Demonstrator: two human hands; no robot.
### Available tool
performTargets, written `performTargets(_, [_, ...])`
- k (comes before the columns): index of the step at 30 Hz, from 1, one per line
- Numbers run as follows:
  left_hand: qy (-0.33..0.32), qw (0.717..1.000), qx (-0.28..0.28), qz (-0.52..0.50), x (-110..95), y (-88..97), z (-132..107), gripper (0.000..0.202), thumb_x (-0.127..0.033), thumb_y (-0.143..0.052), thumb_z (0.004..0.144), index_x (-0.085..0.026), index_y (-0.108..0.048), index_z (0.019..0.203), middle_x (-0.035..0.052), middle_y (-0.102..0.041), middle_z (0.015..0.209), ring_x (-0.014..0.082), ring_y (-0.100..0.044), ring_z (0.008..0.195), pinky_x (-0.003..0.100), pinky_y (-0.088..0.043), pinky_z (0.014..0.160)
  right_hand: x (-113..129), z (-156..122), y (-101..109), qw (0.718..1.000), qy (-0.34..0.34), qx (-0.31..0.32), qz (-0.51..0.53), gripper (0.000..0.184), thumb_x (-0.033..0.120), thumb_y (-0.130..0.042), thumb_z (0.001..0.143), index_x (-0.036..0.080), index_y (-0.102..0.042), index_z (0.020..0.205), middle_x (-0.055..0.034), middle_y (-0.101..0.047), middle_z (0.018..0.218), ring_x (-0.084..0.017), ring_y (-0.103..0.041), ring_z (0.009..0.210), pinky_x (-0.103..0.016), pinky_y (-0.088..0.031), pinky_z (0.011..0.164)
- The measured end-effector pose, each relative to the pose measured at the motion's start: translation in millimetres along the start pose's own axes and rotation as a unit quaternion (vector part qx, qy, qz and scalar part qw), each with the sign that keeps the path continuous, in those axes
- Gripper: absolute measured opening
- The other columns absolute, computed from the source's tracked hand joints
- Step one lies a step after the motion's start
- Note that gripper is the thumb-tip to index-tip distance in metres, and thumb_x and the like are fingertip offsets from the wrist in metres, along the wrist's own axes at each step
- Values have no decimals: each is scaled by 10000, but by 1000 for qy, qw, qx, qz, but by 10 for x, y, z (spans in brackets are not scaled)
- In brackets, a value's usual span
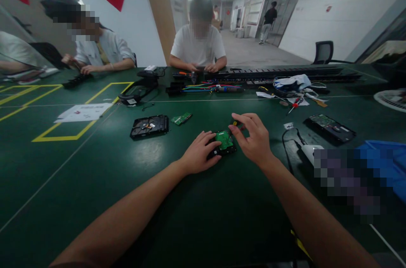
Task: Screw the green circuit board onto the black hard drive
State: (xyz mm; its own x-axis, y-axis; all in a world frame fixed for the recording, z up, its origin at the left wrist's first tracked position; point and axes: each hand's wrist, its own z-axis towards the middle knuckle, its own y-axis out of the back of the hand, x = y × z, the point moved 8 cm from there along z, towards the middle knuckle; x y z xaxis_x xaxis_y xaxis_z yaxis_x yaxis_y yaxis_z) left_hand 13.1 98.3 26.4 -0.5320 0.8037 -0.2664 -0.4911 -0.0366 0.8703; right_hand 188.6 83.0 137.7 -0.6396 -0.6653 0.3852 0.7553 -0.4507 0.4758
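Observation:
A small black hard drive with a green circuit board (224, 141) lies on the dark green table (196, 213) in front of me. My left hand (200, 152) rests on its near left edge, fingers curled over it, holding it down. My right hand (253, 138) is pinched round a small screwdriver with a yellow handle (235, 124), whose tip points down at the board.
An opened hard drive (149, 126) and a loose green board (181, 118) lie to the left. Another drive (330, 127) and a white adapter with black cable (309, 151) are to the right. Two people sit across the table among cables and tools; yellow tape marks the left.

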Motion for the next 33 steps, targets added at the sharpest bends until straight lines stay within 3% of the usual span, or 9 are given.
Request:
performTargets(5, [16,1000,1,13,10,11,-2,499,-432,-718,968,-247,-618,1420,149,-538,1564,390,-443,1528,727,-247,1285,-2,78,-17,1000,-5,5,-3,302,289,-673,1028,312,-698,1327,-44,-690,1094,-168,-667,802,-368,-604,737])
performTargets(8, [20,1000,4,13,13,14,1,499,-447,-715,967,-244,-625,1414,155,-539,1564,391,-451,1520,697,-312,1264,11,35,6,1000,-9,-2,-3,297,291,-677,1025,307,-707,1321,-45,-694,1110,-149,-653,744,-366,-609,732])
performTargets(14, [14,1000,-6,4,24,27,9,508,-444,-723,958,-265,-627,1424,147,-552,1558,393,-476,1496,636,-414,1207,-19,-94,85,1000,-12,-10,-9,339,300,-670,1032,325,-688,1370,-60,-720,1161,-183,-703,831,-392,-635,792])
performTargets(20, [8,1000,-1,9,20,20,4,509,-451,-703,977,-255,-621,1440,148,-544,1568,386,-463,1508,625,-419,1209,-79,-180,105,999,-33,-3,17,353,276,-609,1058,338,-664,1401,-64,-736,1243,-184,-726,801,-412,-654,797])
performTargets(26, [7,1000,-15,-3,15,32,1,506,-440,-723,960,-269,-631,1426,146,-560,1551,391,-482,1491,638,-426,1199,-55,-242,72,999,-41,2,15,347,286,-569,1070,315,-643,1408,-71,-761,1212,-208,-748,851,-432,-662,810])
performTargets(33, [2,1000,-16,2,21,24,-7,501,-446,-708,975,-274,-622,1438,139,-559,1550,382,-477,1499,634,-423,1208,-88,-244,45,997,-64,9,45,352,284,-555,1076,322,-630,1418,-60,-750,1203,-171,-733,772,-408,-663,767])
